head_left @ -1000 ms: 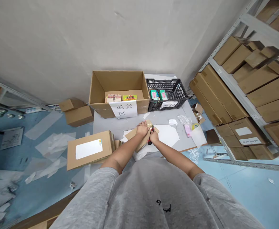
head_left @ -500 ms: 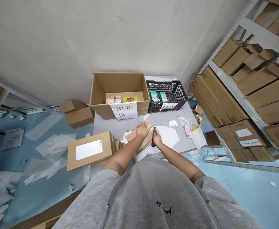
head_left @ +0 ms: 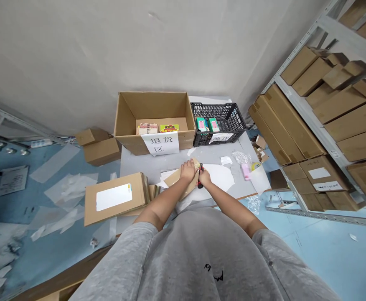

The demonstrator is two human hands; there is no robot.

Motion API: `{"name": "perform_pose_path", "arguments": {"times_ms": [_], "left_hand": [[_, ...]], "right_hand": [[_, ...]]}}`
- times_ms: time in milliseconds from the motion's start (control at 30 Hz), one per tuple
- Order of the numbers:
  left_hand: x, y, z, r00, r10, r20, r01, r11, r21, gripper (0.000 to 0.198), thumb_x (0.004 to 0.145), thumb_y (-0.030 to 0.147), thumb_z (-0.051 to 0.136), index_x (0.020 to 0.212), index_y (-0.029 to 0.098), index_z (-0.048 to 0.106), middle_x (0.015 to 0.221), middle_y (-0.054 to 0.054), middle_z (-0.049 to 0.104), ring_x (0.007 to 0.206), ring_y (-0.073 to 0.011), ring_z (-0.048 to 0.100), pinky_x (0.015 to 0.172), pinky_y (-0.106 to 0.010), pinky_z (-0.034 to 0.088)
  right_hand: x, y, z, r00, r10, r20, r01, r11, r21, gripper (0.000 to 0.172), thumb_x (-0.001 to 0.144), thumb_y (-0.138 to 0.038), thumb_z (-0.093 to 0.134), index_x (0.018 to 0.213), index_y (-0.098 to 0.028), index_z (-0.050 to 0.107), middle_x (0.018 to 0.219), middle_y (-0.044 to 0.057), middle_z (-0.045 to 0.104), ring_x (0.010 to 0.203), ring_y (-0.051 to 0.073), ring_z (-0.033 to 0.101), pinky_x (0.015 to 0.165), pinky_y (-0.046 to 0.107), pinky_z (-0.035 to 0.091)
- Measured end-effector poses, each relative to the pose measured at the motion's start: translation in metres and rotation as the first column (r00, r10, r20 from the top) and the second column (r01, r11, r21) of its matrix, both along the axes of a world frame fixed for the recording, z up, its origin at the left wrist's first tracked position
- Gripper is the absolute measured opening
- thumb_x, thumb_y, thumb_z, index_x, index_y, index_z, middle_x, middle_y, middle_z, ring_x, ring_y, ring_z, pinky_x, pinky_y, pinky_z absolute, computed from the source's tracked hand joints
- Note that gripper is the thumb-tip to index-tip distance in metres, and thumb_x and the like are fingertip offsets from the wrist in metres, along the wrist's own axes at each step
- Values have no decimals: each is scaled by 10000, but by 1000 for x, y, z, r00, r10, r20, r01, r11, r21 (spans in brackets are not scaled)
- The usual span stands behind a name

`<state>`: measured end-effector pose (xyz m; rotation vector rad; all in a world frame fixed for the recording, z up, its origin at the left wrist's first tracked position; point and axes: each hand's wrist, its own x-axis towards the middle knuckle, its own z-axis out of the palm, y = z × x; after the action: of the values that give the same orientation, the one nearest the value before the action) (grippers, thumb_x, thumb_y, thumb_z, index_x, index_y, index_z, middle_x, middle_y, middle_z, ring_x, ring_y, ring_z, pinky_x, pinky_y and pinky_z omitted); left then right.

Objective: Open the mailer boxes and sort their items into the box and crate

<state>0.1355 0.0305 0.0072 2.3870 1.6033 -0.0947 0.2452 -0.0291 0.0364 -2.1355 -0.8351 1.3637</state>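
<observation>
The left hand [head_left: 187, 171] pins a cardboard mailer [head_left: 174, 178] while the right hand [head_left: 204, 177] grips a box cutter [head_left: 201, 169] (red and black).

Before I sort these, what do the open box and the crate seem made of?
The open box looks like matte brown corrugated cardboard, judging by its folded flaps. The crate looks like black moulded plastic, with an even lattice of holes; finish unclear.

The right hand [head_left: 204, 178] hides most of the red-handled cutter [head_left: 201, 169]; the pink packet [head_left: 245, 172] is blurred.
</observation>
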Motion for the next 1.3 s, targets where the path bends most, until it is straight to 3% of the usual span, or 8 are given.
{"name": "perform_pose_path", "arguments": {"times_ms": [200, 400, 600, 800, 1000, 1300], "left_hand": [[-1, 4, 1, 999, -41, 0, 41, 998, -51, 780, 1130, 516, 370, 1726, 17, 314, 1501, -328, 563, 1329, -421, 558, 1096, -488, 441], [-4, 11, 2, 998, -58, 2, 58, 997, -42, 739, 1145, 502, 343, 1691, 5, 381, 1484, -316, 587, 1302, -402, 574, 1076, -467, 458], [-4, 12, 4, 999, -50, 11, 50, 997, -52, 718, 1150, 491, 341, 1684, 16, 398, 1499, -310, 579, 1319, -400, 572, 1074, -466, 457], [-5, 11, 3, 997, -63, 39, 65, 996, -61, 681, 1152, 473, 347, 1677, 45, 422, 1497, -298, 587, 1326, -405, 575, 1093, -479, 442], [-7, 17, -2, 996, -55, 73, 61, 995, -76, 669, 1150, 496, 370, 1652, 62, 455, 1489, -295, 596, 1326, -404, 588, 1080, -468, 457], [-7, 11, -7, 995, -27, 99, 33, 998, -58, 701, 1143, 507, 366, 1655, 33, 436, 1434, -303, 624, 1269, -409, 614, 1030, -474, 473]], "right_hand": [[-3, -7, -2, 1000, 11, -9, -11, 1000, 5, 392, 1181, -437, 320, 1334, -196, 589, 583, -20, 631, 478, 222, 672, 516, 292, 589], [-5, 3, 5, 1000, 5, 12, -5, 1000, -6, 352, 1182, -382, 335, 1337, -184, 581, 596, -15, 634, 480, 225, 677, 511, 295, 578], [-3, -8, 5, 994, 89, 63, -90, 996, 8, 371, 1186, -410, 351, 1293, -175, 617, 622, -2, 651, 491, 209, 681, 544, 286, 580], [-4, 0, 5, 998, 36, 49, -35, 999, -12, 346, 1187, -356, 321, 1318, -171, 583, 605, -10, 639, 491, 218, 681, 516, 281, 572], [3, -8, -2, 996, 89, 21, -89, 996, -8, 340, 1176, -370, 341, 1266, -186, 612, 559, -8, 618, 468, 236, 668, 521, 304, 572], [-1, 1, -9, 999, 33, 13, -33, 999, -2, 355, 1168, -384, 349, 1267, -181, 623, 550, 6, 626, 477, 246, 672, 528, 314, 570]]}}
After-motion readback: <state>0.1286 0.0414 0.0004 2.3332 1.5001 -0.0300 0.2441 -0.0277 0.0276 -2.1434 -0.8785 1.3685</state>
